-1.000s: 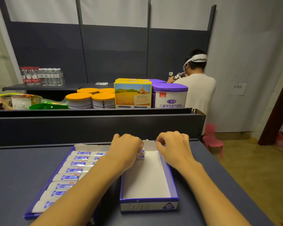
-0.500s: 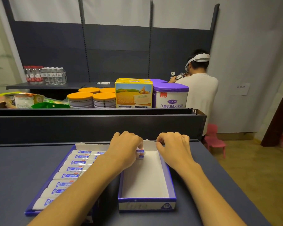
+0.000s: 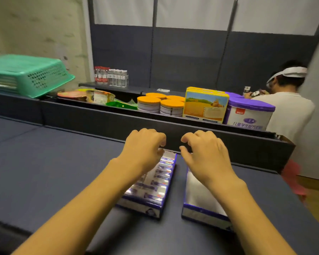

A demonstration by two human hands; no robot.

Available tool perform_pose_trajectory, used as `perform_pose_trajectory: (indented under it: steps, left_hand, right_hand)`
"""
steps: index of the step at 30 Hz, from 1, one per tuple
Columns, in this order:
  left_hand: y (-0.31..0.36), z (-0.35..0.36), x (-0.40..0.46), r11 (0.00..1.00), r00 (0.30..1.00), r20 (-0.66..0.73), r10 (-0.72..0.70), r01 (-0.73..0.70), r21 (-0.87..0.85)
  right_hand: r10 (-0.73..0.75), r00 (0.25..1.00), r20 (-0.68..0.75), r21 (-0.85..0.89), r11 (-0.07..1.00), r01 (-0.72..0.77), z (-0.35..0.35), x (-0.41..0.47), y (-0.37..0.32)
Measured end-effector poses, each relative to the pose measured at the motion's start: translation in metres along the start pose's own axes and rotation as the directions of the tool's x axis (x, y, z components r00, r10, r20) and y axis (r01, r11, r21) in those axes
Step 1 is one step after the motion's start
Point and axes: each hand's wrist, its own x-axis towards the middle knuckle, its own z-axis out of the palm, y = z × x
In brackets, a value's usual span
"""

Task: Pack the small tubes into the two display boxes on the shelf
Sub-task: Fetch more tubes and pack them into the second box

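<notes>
Two blue-rimmed display boxes lie side by side on the dark shelf (image 3: 54, 162). The left box (image 3: 145, 208) is filled with a row of small white-and-blue tubes (image 3: 155, 181). The right box (image 3: 201, 212) shows a bare white floor; its far end is hidden under my wrist. My left hand (image 3: 144, 148) hovers over the far end of the left box with loosely curled fingers, and no tube shows in them. My right hand (image 3: 204, 153) hovers over the far end of the right box, fingers likewise curled and holding nothing I can see.
A dark divider wall (image 3: 100, 122) runs just behind the boxes. Beyond it stand orange-lidded tins (image 3: 171, 105), a yellow carton (image 3: 204, 105) and a purple-lidded tin (image 3: 250, 115). A green basket (image 3: 30, 74) sits at far left. A person (image 3: 283, 107) stands at right, facing away.
The view has swung left and is blurred. Both hands have lifted off the far ends of the boxes. The tube my left hand pinched is no longer visible in it.
</notes>
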Motion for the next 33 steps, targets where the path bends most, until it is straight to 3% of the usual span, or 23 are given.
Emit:
perform_pose_trajectory:
  steps: [10,19,33]
  left_hand:
    - [-0.19,-0.058,-0.117,0.972,0.974,-0.047,-0.221,0.224,0.074]
    - [-0.399,-0.092,-0.226,0.929,0.939,0.0,-0.344,0.34,0.143]
    - [-0.669,-0.089,-0.236,0.91,0.913,-0.009,-0.408,0.408,0.078]
  right_hand:
    - [-0.275,0.96,-0.043,0.077,0.958,0.278,0.026,0.028,-0.231]
    - [-0.315,0.948,-0.044,0.121,0.94,0.318,0.087,0.051,-0.462]
    - [-0.355,0.935,-0.011,0.116,0.928,0.354,0.188,0.176,-0.683]
